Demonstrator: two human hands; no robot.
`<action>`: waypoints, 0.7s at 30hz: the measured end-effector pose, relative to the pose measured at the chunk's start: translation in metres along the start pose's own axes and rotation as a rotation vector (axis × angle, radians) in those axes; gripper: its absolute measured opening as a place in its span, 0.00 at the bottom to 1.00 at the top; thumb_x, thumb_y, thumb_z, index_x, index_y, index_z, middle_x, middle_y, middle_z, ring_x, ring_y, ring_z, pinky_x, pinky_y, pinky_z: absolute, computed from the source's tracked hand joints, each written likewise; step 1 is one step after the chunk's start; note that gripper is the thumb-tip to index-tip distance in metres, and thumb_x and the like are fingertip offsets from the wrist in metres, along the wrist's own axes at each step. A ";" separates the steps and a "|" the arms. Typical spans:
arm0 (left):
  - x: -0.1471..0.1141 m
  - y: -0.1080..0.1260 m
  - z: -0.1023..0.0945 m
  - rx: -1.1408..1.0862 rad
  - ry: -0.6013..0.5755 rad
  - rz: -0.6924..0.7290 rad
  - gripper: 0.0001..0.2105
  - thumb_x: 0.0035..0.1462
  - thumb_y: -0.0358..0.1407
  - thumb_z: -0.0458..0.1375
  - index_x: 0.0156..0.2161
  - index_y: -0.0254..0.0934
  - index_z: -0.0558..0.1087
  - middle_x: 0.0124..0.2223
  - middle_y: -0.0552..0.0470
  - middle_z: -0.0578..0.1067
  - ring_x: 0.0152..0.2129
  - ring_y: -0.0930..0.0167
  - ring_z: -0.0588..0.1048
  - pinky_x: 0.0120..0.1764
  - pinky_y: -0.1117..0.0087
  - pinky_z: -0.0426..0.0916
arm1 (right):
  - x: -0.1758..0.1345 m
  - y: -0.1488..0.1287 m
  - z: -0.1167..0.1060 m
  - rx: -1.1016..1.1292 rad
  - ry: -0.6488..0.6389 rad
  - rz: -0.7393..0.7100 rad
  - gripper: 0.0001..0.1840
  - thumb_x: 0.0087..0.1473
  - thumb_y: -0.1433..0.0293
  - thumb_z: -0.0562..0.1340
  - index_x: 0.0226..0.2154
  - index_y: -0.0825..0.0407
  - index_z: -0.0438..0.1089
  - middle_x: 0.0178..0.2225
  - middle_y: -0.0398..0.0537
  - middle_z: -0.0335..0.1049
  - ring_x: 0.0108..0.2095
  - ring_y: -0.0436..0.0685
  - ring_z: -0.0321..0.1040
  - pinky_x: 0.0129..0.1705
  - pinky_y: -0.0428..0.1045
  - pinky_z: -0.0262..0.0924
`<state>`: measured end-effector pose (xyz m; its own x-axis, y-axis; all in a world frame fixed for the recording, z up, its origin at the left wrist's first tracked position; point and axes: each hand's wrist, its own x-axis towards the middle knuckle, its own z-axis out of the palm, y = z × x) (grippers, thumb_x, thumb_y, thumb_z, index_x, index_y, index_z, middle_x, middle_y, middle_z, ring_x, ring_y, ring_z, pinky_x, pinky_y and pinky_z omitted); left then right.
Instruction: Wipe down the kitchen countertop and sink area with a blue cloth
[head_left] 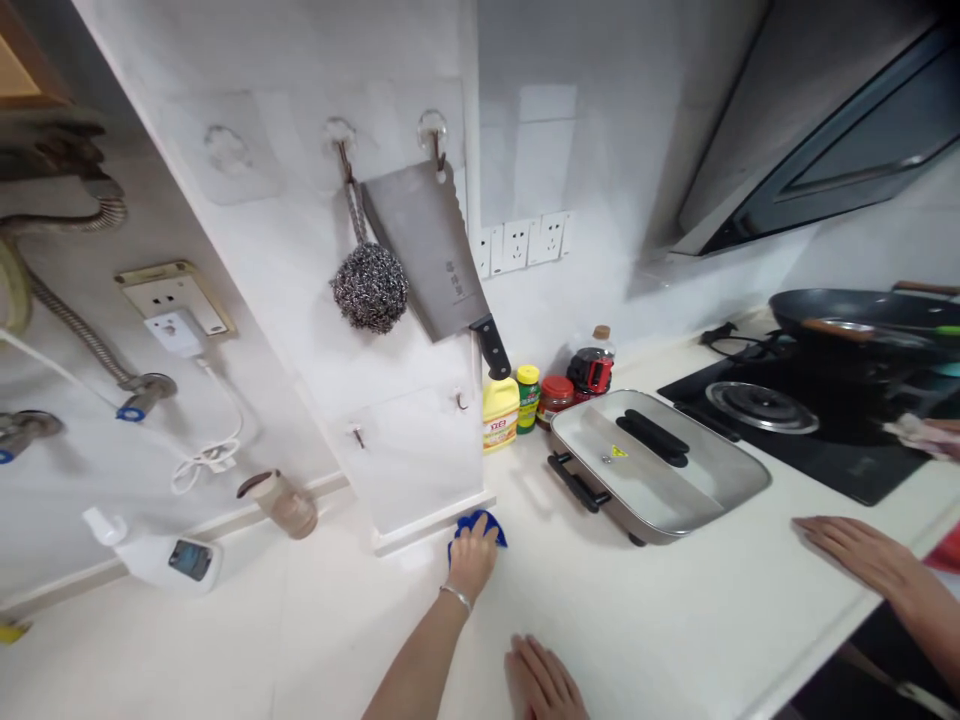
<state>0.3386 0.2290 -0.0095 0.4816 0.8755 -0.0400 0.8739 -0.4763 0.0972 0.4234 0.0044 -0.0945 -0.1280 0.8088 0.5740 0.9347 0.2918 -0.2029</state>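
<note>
My left hand [472, 562], with a silver bracelet at the wrist, presses a blue cloth [492, 527] onto the white countertop [600, 610] at the foot of the tiled pillar. Its fingers are closed over the cloth, which shows around them. My right hand [546, 680] lies flat on the counter near the bottom of the view, fingers stretched out and holding nothing. To the right of the cloth stands a rectangular electric pan [652, 520] with a lid and black handles.
A cleaver [431, 250] and steel scourer [371, 287] hang on the pillar. Behind the pan stand a yellow bottle [500, 415] and several jars. Another person's hand [855, 550] rests right; a second holds a pale cloth [919, 435] by the cooktop [847, 450]. A spray bottle [157, 560] lies left.
</note>
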 end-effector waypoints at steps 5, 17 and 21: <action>-0.015 -0.026 -0.013 -0.083 -0.064 -0.061 0.18 0.64 0.35 0.52 0.54 0.52 0.76 0.66 0.50 0.68 0.50 0.61 0.76 0.50 0.56 0.74 | 0.002 -0.003 -0.003 -0.020 -0.027 0.005 0.40 0.52 0.78 0.54 0.68 0.51 0.55 0.67 0.49 0.58 0.66 0.62 0.56 0.63 0.57 0.60; -0.105 -0.129 -0.037 -0.235 -0.036 -0.396 0.18 0.64 0.36 0.51 0.54 0.53 0.76 0.66 0.55 0.69 0.51 0.63 0.76 0.52 0.56 0.73 | -0.018 0.013 0.014 0.006 0.017 -0.099 0.38 0.58 0.73 0.54 0.70 0.51 0.51 0.64 0.52 0.64 0.62 0.65 0.62 0.59 0.59 0.60; -0.122 -0.147 -0.041 -0.260 -0.005 -0.454 0.17 0.64 0.37 0.50 0.52 0.53 0.77 0.64 0.57 0.70 0.49 0.65 0.77 0.51 0.59 0.73 | -0.020 0.014 0.013 -0.056 0.002 -0.125 0.38 0.59 0.72 0.53 0.71 0.52 0.49 0.63 0.53 0.65 0.61 0.65 0.63 0.58 0.60 0.62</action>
<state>0.1492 0.1958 0.0215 0.0589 0.9884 -0.1400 0.9497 -0.0122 0.3130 0.4345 -0.0012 -0.1188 -0.2443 0.7668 0.5936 0.9284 0.3616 -0.0851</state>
